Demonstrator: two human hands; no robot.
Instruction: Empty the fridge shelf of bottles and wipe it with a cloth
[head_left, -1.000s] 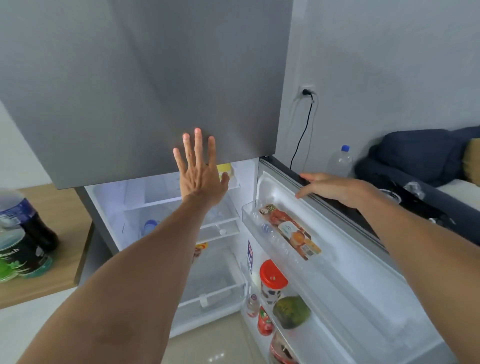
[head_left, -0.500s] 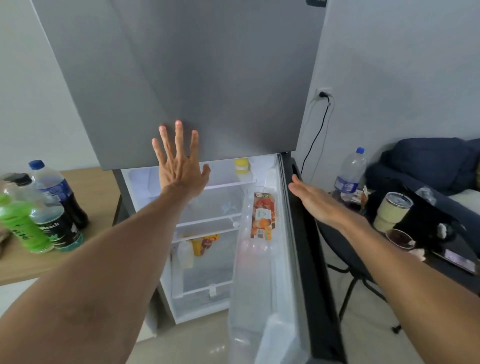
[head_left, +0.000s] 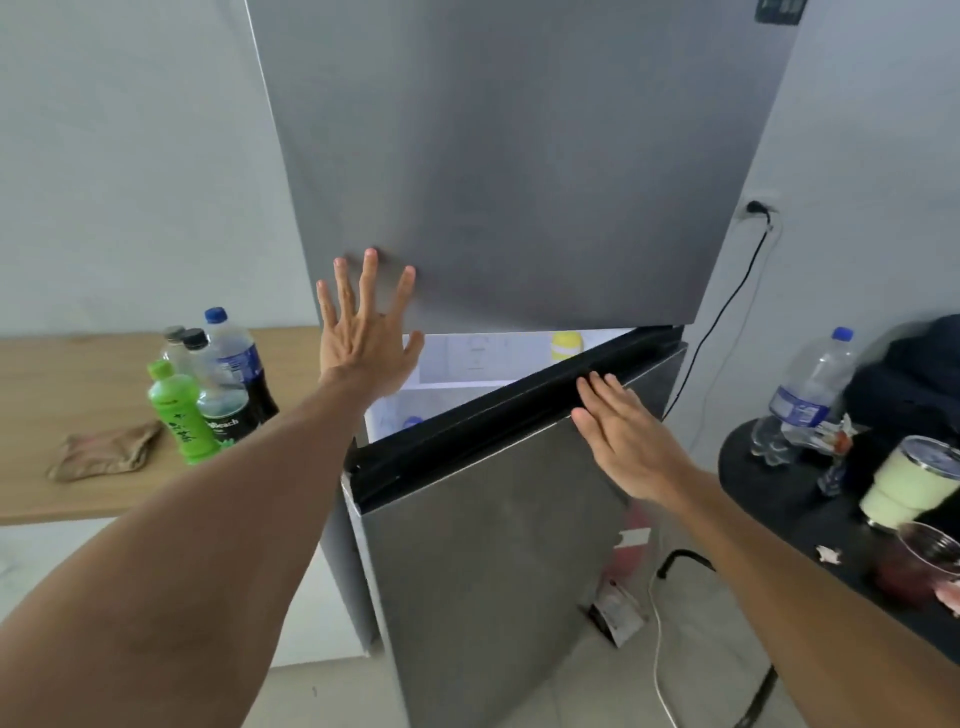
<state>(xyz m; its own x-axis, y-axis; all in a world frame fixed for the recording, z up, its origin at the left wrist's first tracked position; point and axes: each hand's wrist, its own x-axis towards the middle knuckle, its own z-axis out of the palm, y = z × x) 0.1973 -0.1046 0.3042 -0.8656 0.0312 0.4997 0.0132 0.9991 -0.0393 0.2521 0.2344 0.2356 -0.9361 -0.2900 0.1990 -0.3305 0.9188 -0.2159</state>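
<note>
Left hand (head_left: 366, 338) flat, fingers spread, palm against the lower edge of the upper fridge door (head_left: 519, 156), holding nothing. Right hand (head_left: 623, 436) flat and empty on the lower door (head_left: 493, 545), fingertips at its black top edge; door ajar. Bottles (head_left: 218, 384) stand grouped at the desk's (head_left: 62, 374) right edge. Cloth (head_left: 106, 452) lies crumpled just left of them.

Right hand (head_left: 631, 441) flat on fridge door (head_left: 493, 545), ajar; left hand (head_left: 363, 338) splayed.
</note>
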